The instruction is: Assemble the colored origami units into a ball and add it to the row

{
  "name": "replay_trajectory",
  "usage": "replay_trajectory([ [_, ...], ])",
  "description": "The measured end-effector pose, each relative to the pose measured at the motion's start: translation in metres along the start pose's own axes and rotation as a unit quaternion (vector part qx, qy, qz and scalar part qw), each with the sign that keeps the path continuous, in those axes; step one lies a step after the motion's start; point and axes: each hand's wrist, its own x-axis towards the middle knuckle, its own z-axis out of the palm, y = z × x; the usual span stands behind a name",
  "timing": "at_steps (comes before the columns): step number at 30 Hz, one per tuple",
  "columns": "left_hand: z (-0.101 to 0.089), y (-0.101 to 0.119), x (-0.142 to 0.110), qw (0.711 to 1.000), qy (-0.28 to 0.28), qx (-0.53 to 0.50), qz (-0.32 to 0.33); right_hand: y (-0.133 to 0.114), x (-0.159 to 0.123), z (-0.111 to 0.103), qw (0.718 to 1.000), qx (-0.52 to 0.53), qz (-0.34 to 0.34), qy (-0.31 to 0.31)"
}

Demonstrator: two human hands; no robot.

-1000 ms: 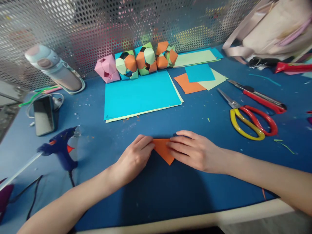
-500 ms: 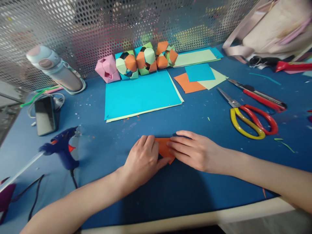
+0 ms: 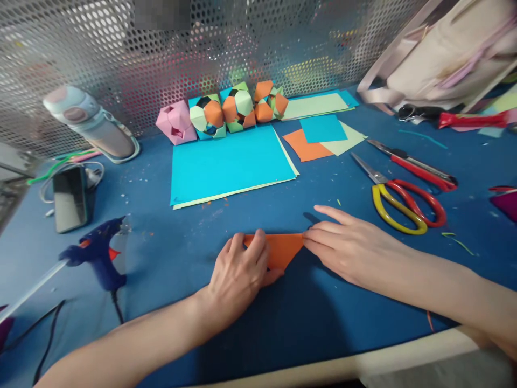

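A folded piece of orange paper [image 3: 283, 251] lies on the blue table near the front, its straight edge facing away from me. My left hand [image 3: 242, 267] holds it down, with curled fingers on its left part and the thumb along the lower side. Those fingers hide the paper's left end in part. At the right corner, my right hand [image 3: 347, 242] touches the paper with its fingertips. Its fingers are stretched out, the index finger lifted apart from the others.
Behind the hands lie blue sheets [image 3: 230, 164] and small coloured squares [image 3: 323, 129]. Several folded paper balls [image 3: 205, 116] stand along the perforated metal panel. Scissors [image 3: 399, 202] and a cutter knife [image 3: 416, 167] lie right; a glue gun [image 3: 99, 253], phone [image 3: 70, 199] and bottle [image 3: 91, 124] are left.
My right hand has slid right along the orange paper to its corner, uncovering more of it. The left hand still presses the left part. The view has shifted slightly.
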Motion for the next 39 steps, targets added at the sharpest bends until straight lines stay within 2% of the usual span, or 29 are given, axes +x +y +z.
replay_trajectory([
  [2,0.0,0.001,-0.001,1.0,0.01,0.005,0.003,-0.006,0.005,0.003,0.999,0.006,0.013,0.035],
  [5,0.003,0.002,-0.002,0.999,0.041,0.0,0.029,-0.02,0.015,0.019,0.995,0.024,0.023,0.094],
  [8,0.01,0.004,-0.002,0.992,0.099,-0.031,0.066,-0.031,0.023,0.041,0.994,0.061,0.018,0.091],
  [11,0.014,0.005,-0.003,0.991,0.11,-0.051,0.059,-0.036,0.024,0.05,0.997,0.04,0.002,0.072],
  [14,0.013,0.005,-0.005,0.994,0.095,-0.019,0.052,-0.04,0.018,0.045,0.998,-0.026,-0.003,0.05],
  [20,0.009,0.007,-0.012,0.996,0.042,0.084,0.01,-0.048,-0.006,0.029,0.987,-0.148,0.061,-0.006],
  [25,0.002,0.005,-0.009,0.994,0.019,0.105,-0.011,-0.037,-0.012,0.012,0.981,-0.183,0.07,-0.008],
  [27,-0.002,-0.002,-0.006,0.996,0.021,0.081,-0.01,-0.031,-0.009,0.003,0.983,-0.168,0.077,-0.004],
  [31,-0.006,-0.025,-0.002,0.999,0.034,0.017,-0.022,-0.023,0.004,-0.007,0.991,-0.094,0.081,0.053],
  [35,-0.002,-0.041,-0.001,0.989,0.063,-0.124,-0.058,-0.016,0.014,0.005,0.996,-0.004,0.033,0.079],
  [39,0.001,-0.043,-0.001,0.957,0.094,-0.262,-0.087,-0.003,0.021,0.017,0.989,0.084,0.071,0.098],
])
